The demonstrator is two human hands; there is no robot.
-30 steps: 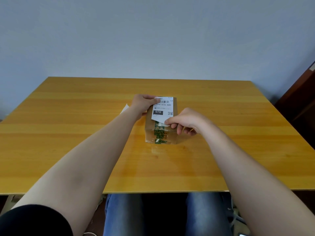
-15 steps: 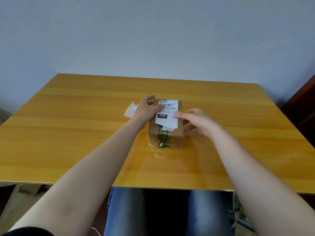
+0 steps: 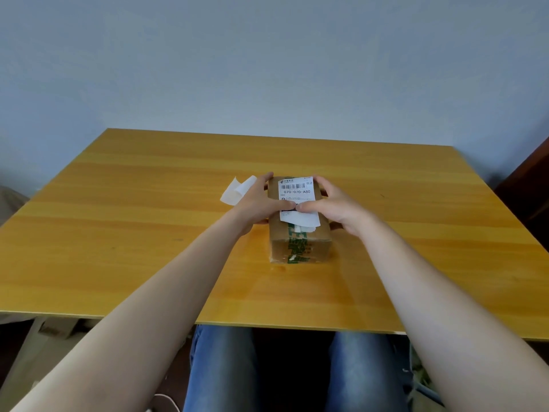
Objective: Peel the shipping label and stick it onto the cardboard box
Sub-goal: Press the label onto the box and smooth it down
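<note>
A small cardboard box (image 3: 300,248) with green printed tape stands in the middle of the wooden table (image 3: 118,233). A white shipping label (image 3: 296,190) with a barcode lies flat on the box's top. My left hand (image 3: 261,202) clasps the box's left side, thumb pressed on the label's middle. My right hand (image 3: 332,203) clasps the right side, its thumb meeting the left thumb on the label. The label's near edge looks slightly lifted over the tape.
A curled white backing paper (image 3: 237,190) lies on the table just left of my left hand. A dark wooden piece of furniture (image 3: 531,179) stands past the table's right edge. My knees in jeans are under the near edge.
My right hand let go of the label's near corner and moved up onto the box. Both thumbs now press on the label, which lies flatter on the box top.
</note>
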